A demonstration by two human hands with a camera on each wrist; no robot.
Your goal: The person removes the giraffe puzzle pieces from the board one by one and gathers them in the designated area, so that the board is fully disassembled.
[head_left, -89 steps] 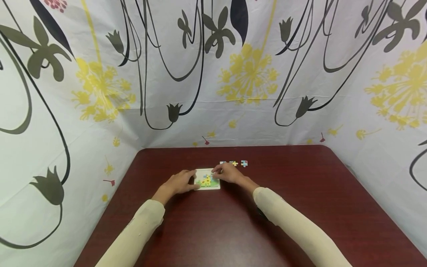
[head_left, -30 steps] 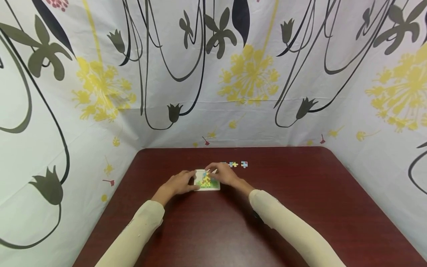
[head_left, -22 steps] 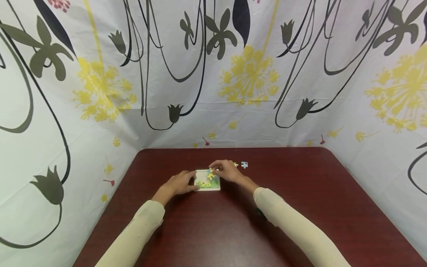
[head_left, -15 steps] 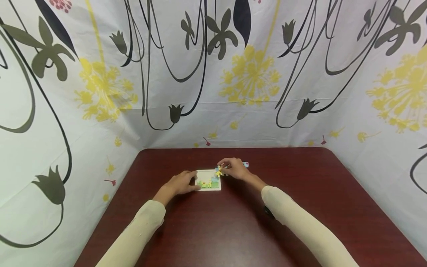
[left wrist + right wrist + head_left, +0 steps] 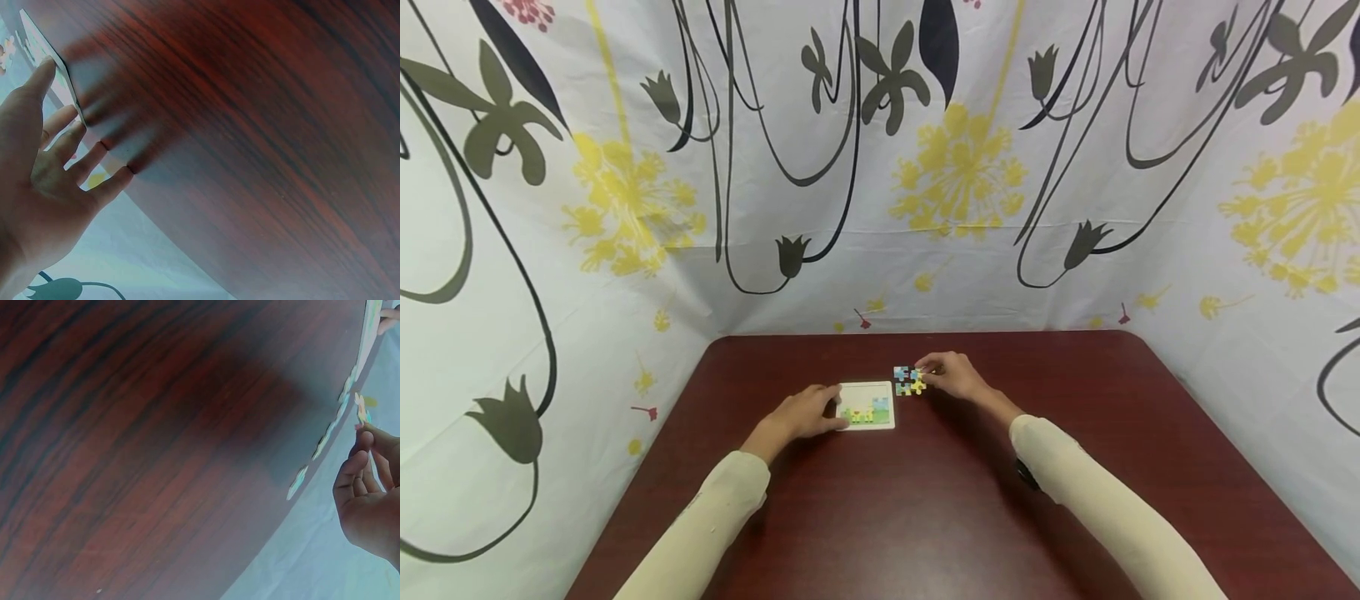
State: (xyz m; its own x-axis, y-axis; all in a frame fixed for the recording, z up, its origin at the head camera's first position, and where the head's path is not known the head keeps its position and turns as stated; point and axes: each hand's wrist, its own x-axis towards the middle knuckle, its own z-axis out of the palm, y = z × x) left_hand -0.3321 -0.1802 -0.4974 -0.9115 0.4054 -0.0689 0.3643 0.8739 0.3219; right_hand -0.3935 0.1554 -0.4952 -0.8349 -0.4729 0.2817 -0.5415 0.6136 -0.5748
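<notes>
A white puzzle board (image 5: pixel 859 392) lies flat on the table. Its lower row holds green and yellow pieces, with a light blue one above them at the right; its upper left is bare. My left hand (image 5: pixel 801 412) holds the board's left side, thumb at the near corner and index finger farther back. In the left wrist view, the other fingers of my left hand (image 5: pixel 59 181) touch the tabletop. Right of the board, my right hand (image 5: pixel 953 375) pinches a yellow puzzle piece (image 5: pixel 360 407) between thumb and fingertips, raised above the table in the right wrist view.
Loose puzzle pieces (image 5: pixel 901 372) lie just right of the board, partly overlapped by the held piece and right hand. One loose piece (image 5: pixel 297 482) sits apart from the row in the right wrist view. A flower-patterned cloth (image 5: pixel 880 200) hangs behind the dark red table (image 5: pixel 880 508).
My right hand has lifted the yellow piece off the board and carried it right, over the loose pieces. More of the board's bare base now shows. The left hand stays put.
</notes>
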